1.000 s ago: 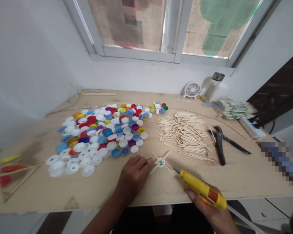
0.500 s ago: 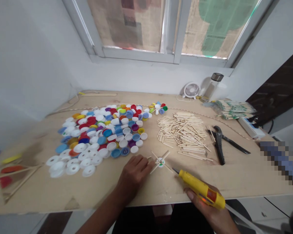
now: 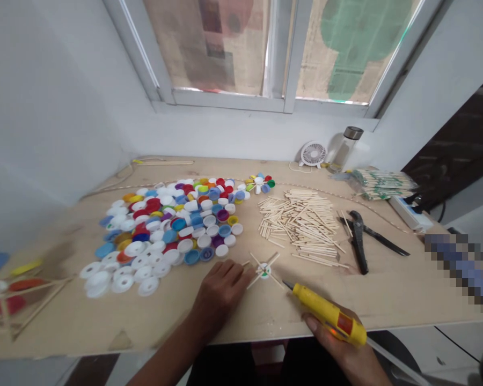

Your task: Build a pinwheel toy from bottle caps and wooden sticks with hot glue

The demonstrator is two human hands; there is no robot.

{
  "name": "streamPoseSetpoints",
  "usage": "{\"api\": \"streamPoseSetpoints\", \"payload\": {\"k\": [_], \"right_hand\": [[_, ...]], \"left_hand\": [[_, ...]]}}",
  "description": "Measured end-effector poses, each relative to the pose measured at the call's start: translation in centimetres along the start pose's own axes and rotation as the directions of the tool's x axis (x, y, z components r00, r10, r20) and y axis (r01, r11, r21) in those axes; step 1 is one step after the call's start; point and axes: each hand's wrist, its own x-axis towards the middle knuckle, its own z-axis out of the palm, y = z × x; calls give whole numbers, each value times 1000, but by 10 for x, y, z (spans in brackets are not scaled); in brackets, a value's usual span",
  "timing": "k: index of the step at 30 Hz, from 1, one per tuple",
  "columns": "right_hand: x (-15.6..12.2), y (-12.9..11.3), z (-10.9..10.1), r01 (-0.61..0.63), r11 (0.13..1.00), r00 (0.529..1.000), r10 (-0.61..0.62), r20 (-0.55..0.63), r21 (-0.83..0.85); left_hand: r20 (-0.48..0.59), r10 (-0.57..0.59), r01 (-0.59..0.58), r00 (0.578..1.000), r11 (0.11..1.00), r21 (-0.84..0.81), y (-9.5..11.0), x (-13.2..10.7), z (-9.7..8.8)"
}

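A yellow hot glue gun [image 3: 326, 312] is gripped in my right hand [image 3: 333, 343], its dark nozzle pointing left toward the sticks. On the table just left of the nozzle lies a small white and green disc [image 3: 265, 271] with thin wooden sticks [image 3: 273, 259] set on it in a cross. My left hand [image 3: 221, 292] rests at the left side of this cross, fingers closed together around a wooden stick [image 3: 246, 263]. Only a short end of that stick shows; the fingers hide the rest.
Colourful bottle caps [image 3: 173, 214] are heaped at left, with a pile of sticks [image 3: 309, 225] at right. Beyond them stand a flower-like cap piece [image 3: 259, 184], a fan [image 3: 313, 154] and a bottle [image 3: 347, 147]. A black-handled cutter [image 3: 358, 241] lies near a power strip [image 3: 410, 213]. A stick frame [image 3: 40, 308] sits far left.
The view has tilted up slightly, so the scene sits a little lower. The glue gun's nozzle has come slightly closer to the stick cross. My left hand has stayed in place.
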Motion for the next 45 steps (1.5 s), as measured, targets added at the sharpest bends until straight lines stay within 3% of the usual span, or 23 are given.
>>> {"api": "streamPoseSetpoints", "payload": {"k": [7, 13, 16, 24, 28, 34, 40, 45], "right_hand": [[2, 11, 4, 1, 1000, 998, -2, -69, -16], [-1, 12, 4, 25, 1000, 995, -26, -100, -12], [0, 13, 4, 37, 999, 992, -39, -119, -15], [2, 15, 4, 26, 1000, 994, -26, -110, 2], [3, 11, 3, 31, 999, 999, -31, -17, 21], [1, 1, 3, 29, 1000, 999, -28, -19, 12], [0, 9, 3, -10, 1000, 998, 10, -66, -4], [0, 12, 3, 24, 1000, 996, -23, -89, 10]], "left_hand": [[-88, -76, 76, 993, 997, -4, 6, -3, -7], [-28, -78, 77, 997, 996, -46, 4, -2, -6], [-78, -83, 79, 994, 995, -53, 6, -1, -6], [-2, -244, 244, 970, 969, -47, 35, 3, 3], [21, -286, 287, 958, 957, -33, 42, 0, 10], [10, -300, 300, 954, 953, -41, 40, -3, 13], [-22, -311, 309, 950, 949, -60, 42, -3, 16], [-65, -324, 319, 944, 945, -68, 36, -5, 6]]}}
